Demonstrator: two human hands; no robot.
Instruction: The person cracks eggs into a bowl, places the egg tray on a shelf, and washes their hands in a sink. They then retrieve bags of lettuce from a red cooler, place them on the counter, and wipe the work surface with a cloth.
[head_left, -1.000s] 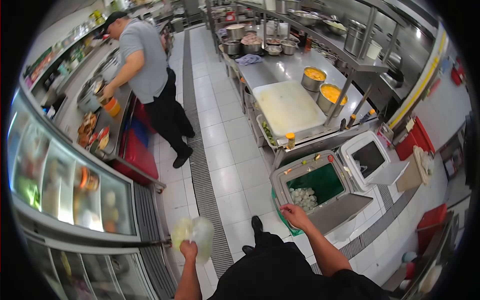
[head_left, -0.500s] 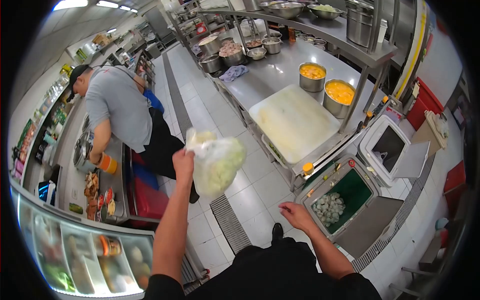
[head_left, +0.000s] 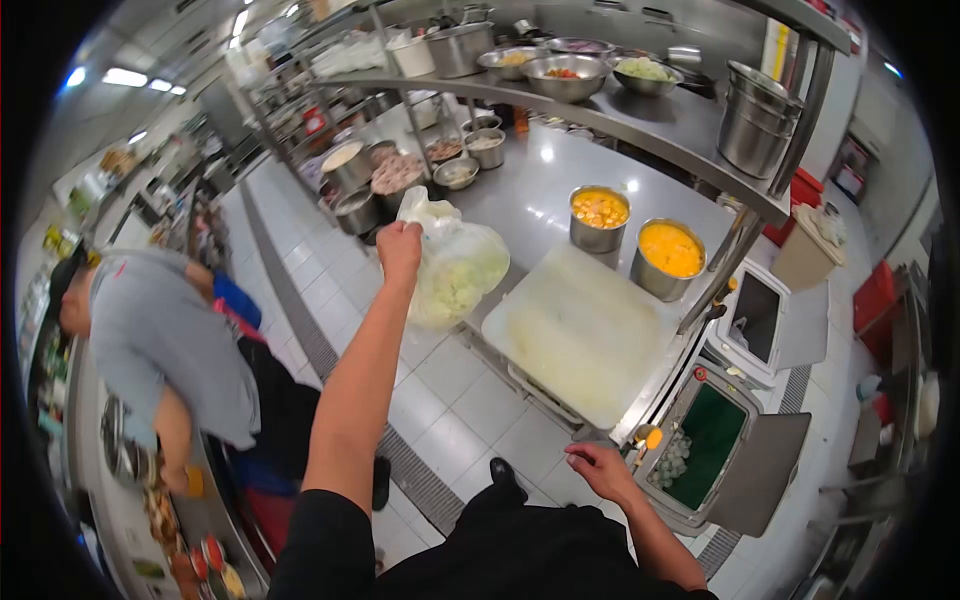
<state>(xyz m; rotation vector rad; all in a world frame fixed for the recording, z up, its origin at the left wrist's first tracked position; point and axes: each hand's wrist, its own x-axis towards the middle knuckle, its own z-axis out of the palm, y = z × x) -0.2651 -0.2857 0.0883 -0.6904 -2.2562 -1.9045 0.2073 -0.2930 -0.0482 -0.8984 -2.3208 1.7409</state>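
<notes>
A clear plastic bag (head_left: 455, 275) with pale green chopped pieces hangs from my left hand (head_left: 401, 252), whose fingers are closed round its gathered top. The bag is in front of the steel table's near left edge, left of a white cutting board (head_left: 580, 330). My right hand (head_left: 603, 470) is low, below the board's near corner and left of an open bin (head_left: 745, 395); its fingers are partly curled and apart, holding nothing. Two steel pots, one (head_left: 598, 235) with yellow-orange contents and another (head_left: 668, 262) alike, stand behind the board.
A co-worker in a grey shirt (head_left: 170, 340) bends over the left counter (head_left: 215, 510). A steel shelf (head_left: 640, 125) with bowls and pots runs above the table (head_left: 520, 210). A second bin (head_left: 775, 320) stands at right. A floor drain (head_left: 415, 480) crosses the tiles.
My left hand has raised the bag and brought it nearer the table. The view has shifted, with the table closer and the co-worker farther left. My right hand still holds nothing.
</notes>
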